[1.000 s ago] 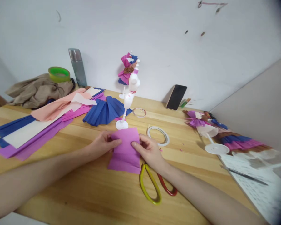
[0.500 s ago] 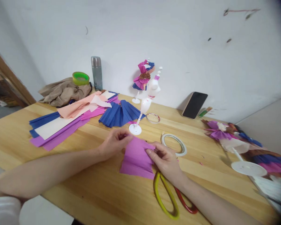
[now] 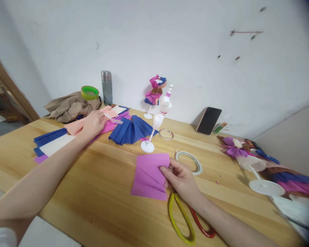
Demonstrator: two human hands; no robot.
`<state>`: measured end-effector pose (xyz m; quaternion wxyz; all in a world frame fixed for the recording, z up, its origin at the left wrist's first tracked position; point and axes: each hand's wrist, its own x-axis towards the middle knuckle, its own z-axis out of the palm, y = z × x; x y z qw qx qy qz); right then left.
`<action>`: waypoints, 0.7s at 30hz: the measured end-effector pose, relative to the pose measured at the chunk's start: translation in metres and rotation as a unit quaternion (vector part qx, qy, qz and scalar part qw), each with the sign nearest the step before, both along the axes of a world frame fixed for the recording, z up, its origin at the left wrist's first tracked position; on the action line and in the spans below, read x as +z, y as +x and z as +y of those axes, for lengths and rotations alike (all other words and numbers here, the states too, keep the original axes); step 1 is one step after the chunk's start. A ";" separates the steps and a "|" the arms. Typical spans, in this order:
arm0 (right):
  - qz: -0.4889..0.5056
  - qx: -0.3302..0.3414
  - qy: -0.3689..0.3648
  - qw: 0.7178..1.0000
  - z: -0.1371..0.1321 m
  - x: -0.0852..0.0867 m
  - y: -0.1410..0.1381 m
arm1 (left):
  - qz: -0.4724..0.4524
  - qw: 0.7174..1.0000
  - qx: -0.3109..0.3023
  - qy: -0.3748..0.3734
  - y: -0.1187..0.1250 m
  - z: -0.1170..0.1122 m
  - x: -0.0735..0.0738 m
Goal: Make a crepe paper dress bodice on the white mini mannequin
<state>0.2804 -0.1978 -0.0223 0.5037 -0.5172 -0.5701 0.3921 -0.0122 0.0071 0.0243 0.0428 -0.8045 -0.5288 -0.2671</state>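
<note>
My right hand pinches the right edge of a small purple crepe paper piece, which spreads out over the table. On the left, my left hand has reached onto a pile of crepe paper strips, its fingers closed on a pale pink paper piece lying on top. Peach crepe paper shows beside that hand. Yellow- and red-handled scissors lie partly under my right wrist, blades hidden. A white mini mannequin on a round base stands behind the purple piece, next to pleated blue crepe paper.
Double-sided tape lies beyond my right hand. A dressed mannequin, a phone and a thermos stand near the wall. Green tape rests on a brown cloth. Another paper-dressed figure lies at right.
My left hand let go of the purple piece and moved left and away to the paper pile. My right hand keeps its hold. The view has tilted up slightly.
</note>
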 end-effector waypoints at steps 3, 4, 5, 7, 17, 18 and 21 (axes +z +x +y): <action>0.015 0.039 -0.025 0.999 0.005 0.004 -0.009 | -0.126 0.990 0.057 0.000 0.006 -0.006 0.019; -0.003 0.069 -0.021 0.997 0.007 0.006 -0.013 | -0.164 0.984 0.064 -0.003 0.008 -0.009 0.028; -0.036 0.106 -0.008 0.994 0.010 0.010 -0.016 | -0.190 0.980 0.059 -0.009 0.010 -0.013 0.036; -0.130 0.186 0.022 0.974 0.018 0.023 -0.021 | -0.207 0.978 0.026 -0.026 0.015 -0.023 0.053; -0.301 -0.007 0.341 0.890 0.024 0.072 -0.031 | -0.150 0.956 -0.195 -0.162 0.080 -0.102 0.095; -0.311 -0.010 0.361 0.879 0.024 0.071 -0.034 | -0.135 0.950 -0.223 -0.173 0.086 -0.107 0.096; -0.284 -0.079 0.399 0.868 0.029 0.074 -0.032 | -0.085 0.942 -0.282 -0.161 0.097 -0.114 0.102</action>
